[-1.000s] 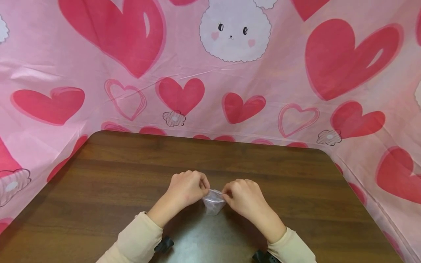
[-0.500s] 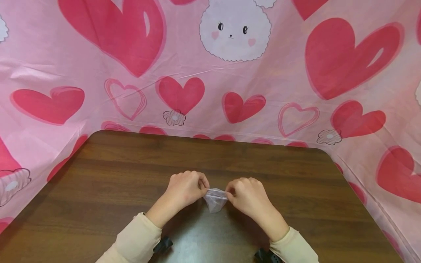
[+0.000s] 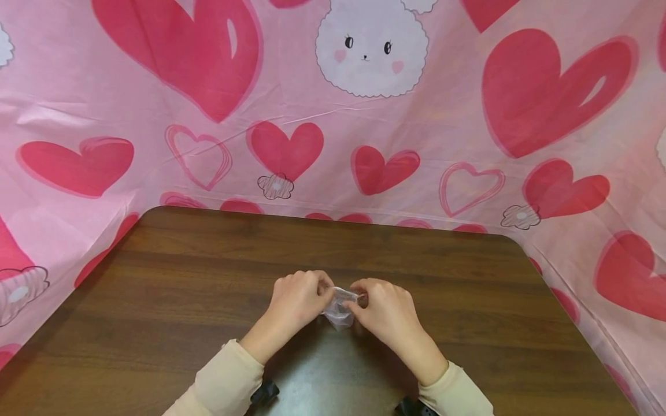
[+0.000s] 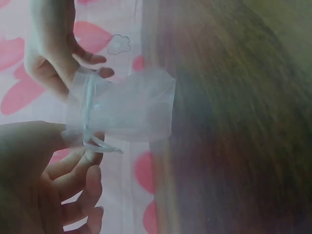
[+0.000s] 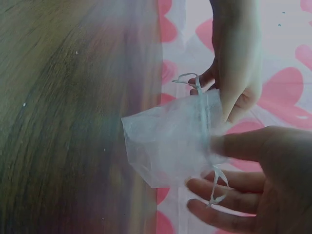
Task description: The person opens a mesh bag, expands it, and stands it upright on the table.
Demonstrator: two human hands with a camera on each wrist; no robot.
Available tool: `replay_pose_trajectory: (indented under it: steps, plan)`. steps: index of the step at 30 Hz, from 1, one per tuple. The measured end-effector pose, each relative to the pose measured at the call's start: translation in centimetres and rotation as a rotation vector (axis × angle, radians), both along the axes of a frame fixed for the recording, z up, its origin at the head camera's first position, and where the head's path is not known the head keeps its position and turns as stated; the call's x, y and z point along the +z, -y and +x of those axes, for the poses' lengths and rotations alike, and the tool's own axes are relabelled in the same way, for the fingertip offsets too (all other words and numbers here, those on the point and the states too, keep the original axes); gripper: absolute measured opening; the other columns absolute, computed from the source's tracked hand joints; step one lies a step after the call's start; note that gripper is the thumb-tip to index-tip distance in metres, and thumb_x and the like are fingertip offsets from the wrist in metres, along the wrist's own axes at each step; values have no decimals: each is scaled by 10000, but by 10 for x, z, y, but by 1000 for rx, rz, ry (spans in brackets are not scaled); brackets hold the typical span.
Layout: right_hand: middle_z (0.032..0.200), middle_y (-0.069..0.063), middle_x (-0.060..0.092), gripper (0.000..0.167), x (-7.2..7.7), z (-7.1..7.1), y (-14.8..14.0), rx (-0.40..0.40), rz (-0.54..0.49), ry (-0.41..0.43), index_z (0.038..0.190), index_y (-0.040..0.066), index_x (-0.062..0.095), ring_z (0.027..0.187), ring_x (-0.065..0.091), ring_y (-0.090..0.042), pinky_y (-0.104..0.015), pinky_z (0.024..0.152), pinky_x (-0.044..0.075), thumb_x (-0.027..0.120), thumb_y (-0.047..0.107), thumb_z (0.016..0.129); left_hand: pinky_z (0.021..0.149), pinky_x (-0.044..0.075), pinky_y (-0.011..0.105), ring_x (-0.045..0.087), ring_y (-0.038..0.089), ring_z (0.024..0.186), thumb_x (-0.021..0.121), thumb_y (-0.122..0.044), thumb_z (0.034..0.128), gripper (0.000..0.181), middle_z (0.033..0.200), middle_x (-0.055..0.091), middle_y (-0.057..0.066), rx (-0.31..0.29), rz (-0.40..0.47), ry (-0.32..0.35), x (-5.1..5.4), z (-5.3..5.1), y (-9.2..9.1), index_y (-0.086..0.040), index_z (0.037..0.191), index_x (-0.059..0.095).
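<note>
Between the two hands hangs a small sheer white drawstring pouch (image 3: 339, 316), its mouth held upward. A thin pale ribbon (image 4: 89, 105) runs through its top, with a loose loop at each side. My left hand (image 3: 300, 296) pinches the mouth's left edge, thumb in front and fingers behind. At the opposite edge my right hand (image 3: 389, 303) grips the rim, its thumb lying against the sheer fabric in the right wrist view and its other fingers spread by the ribbon end. The pouch's inside cannot be made out clearly.
A dark brown wooden table (image 3: 208, 260) lies beneath both hands. Behind it and along its sides hangs a pink sheet (image 3: 333, 104) printed with hearts. Black straps (image 3: 265, 393) sit at the cuffs of cream sleeves (image 3: 224, 381).
Both hands have come slightly closer together, and the pouch's mouth is lifted and less taut. The right thumb has shifted down onto the pouch's near side, away from the index finger.
</note>
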State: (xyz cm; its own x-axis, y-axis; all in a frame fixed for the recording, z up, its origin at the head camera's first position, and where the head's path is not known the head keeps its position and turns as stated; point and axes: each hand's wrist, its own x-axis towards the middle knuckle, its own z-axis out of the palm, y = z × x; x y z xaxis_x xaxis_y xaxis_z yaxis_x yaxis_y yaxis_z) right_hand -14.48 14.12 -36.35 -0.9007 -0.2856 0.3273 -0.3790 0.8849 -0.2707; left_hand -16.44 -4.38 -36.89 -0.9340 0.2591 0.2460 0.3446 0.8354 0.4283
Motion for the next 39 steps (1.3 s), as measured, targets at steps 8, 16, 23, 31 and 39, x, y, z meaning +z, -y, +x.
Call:
replay_pose_trajectory:
  steps: [8, 16, 23, 31, 39]
  plan:
    - [609, 117, 546, 128, 3, 0, -1, -33, 19, 92, 906, 176, 771, 532, 482, -102, -318, 474, 386, 807, 165, 784, 534, 406, 318, 560, 86, 576, 732, -293, 845, 50, 669, 610, -164, 55, 16, 58, 4, -4, 4, -258, 879, 741]
    - [591, 124, 512, 107, 8, -2, -5, -28, 7, 133, 871, 197, 773, 535, 460, -105, -326, 473, 376, 783, 142, 780, 543, 402, 330, 536, 80, 575, 744, -280, 817, 46, 657, 587, -180, 49, -12, 87, 8, -5, 8, -280, 863, 738]
    - [598, 137, 508, 74, 10, 0, -8, -15, -49, 171, 877, 197, 769, 534, 451, -78, -315, 479, 370, 788, 171, 811, 539, 403, 321, 544, 74, 582, 766, -297, 824, 37, 654, 587, -183, 36, -21, 69, 8, -3, 9, -271, 840, 745]
    - [616, 112, 526, 110, 3, -4, -10, -35, -148, 141, 937, 163, 771, 542, 458, -78, -311, 490, 378, 771, 250, 869, 588, 423, 337, 596, 68, 653, 744, -412, 856, 118, 695, 618, -215, 27, 16, 52, 7, -3, 6, -295, 874, 748]
    - [662, 58, 596, 181, 2, -9, -10, -99, -211, 83, 1014, 121, 772, 556, 467, -101, -311, 481, 388, 771, 235, 873, 598, 434, 344, 622, 99, 696, 748, -422, 856, 160, 768, 674, -179, 15, 43, 16, 11, -3, 1, -284, 933, 769]
